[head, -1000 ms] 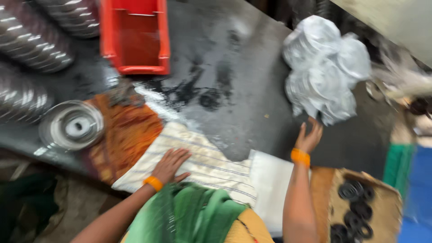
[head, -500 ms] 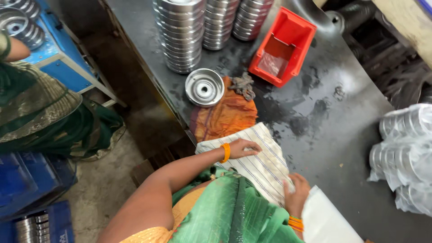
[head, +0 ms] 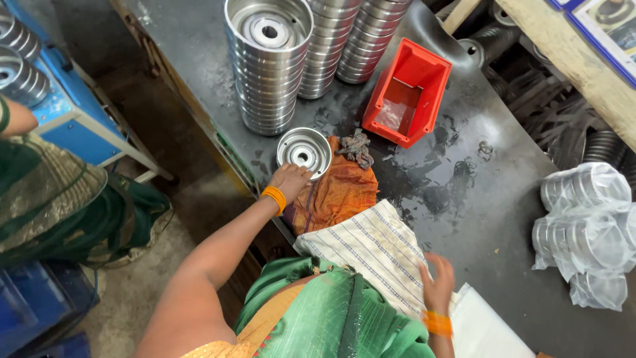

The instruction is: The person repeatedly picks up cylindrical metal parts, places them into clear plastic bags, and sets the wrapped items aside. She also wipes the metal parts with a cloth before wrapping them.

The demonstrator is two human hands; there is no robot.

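One metal disc lay on the dark bench, at the upper edge of an orange cloth, just below a tall stack of discs. The left hand rested at the disc's near rim, fingers curled against it; whether they gripped the rim or only touched it could not be made out, since the fingertips were tucked under. An orange bangle sat on that wrist. A grey rag lay bunched on the cloth just right of the disc. A striped cloth overlapped the orange one's near end.

The right hand was blurred, fingers spread and holding nothing, at the striped cloth's right edge beside a white sheet cut off by the frame. It was well apart from the disc.

Farther out stood a red bin and a second stack, its top cut off. Discs wrapped in clear plastic lay at the right edge. Another person's green garment showed at left.
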